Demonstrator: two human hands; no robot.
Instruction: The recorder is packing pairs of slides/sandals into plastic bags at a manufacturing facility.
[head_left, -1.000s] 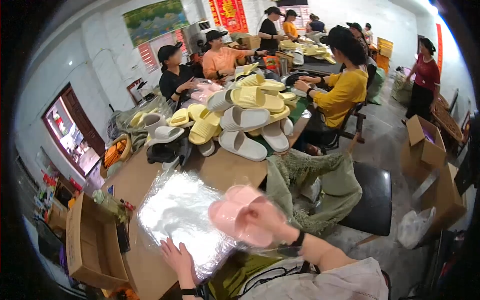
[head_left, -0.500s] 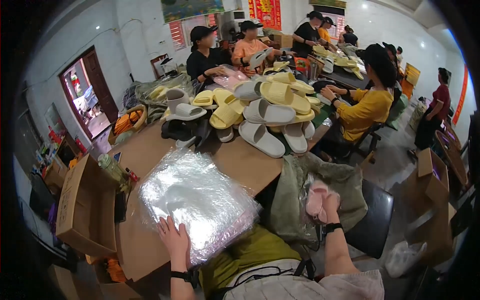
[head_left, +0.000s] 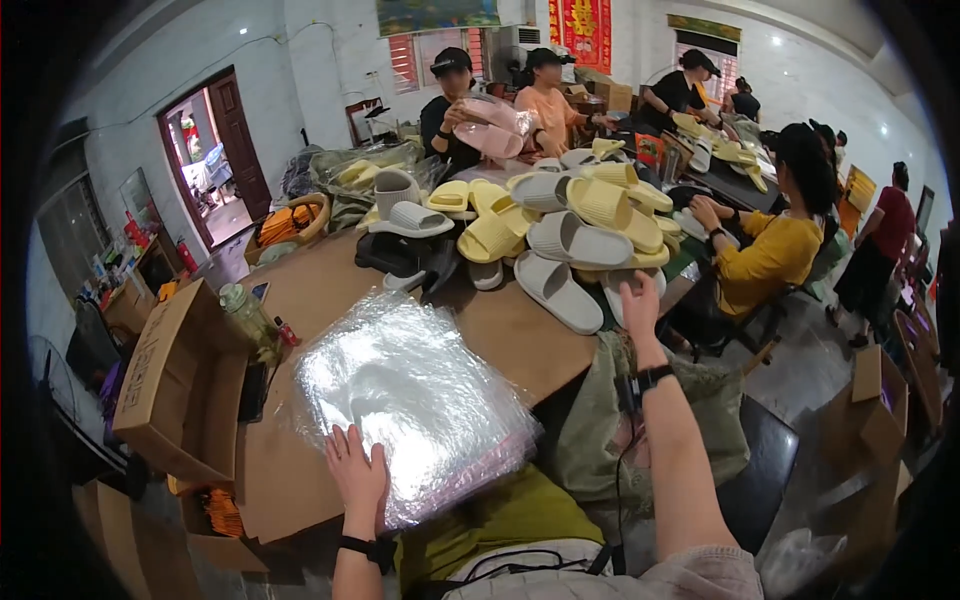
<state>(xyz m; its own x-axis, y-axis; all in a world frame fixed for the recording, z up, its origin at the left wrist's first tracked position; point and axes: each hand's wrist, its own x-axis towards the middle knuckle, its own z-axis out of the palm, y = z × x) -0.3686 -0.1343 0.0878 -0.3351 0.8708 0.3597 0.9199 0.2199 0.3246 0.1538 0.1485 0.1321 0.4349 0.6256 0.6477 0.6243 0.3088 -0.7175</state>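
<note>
My left hand (head_left: 358, 472) lies with its fingers spread on the lower left edge of a stack of clear plastic bags (head_left: 415, 400). My right arm is stretched forward, and my right hand (head_left: 640, 302) is at the near right edge of the slipper heap, fingers apart. A grey slipper (head_left: 614, 290) is right by its fingertips; whether they touch cannot be told. To its left a light grey slide slipper (head_left: 558, 292) leans on the heap, under yellow slippers (head_left: 600, 203). Below my right forearm sits a green woven sack (head_left: 590, 440), with a bit of pink showing beside the arm.
A cardboard box (head_left: 190, 385) stands at the table's left edge, near a glass jar (head_left: 245, 315) and a small red bottle (head_left: 287, 332). A dark chair seat (head_left: 765, 460) is beyond the sack. Across the table, a co-worker holds up bagged pink slippers (head_left: 492, 135); another in yellow (head_left: 770, 250) sits right.
My right hand has let go of the pink slippers at the sack and moved up to the heap. My left hand stays on the bags. The co-worker opposite has raised bagged pink slippers.
</note>
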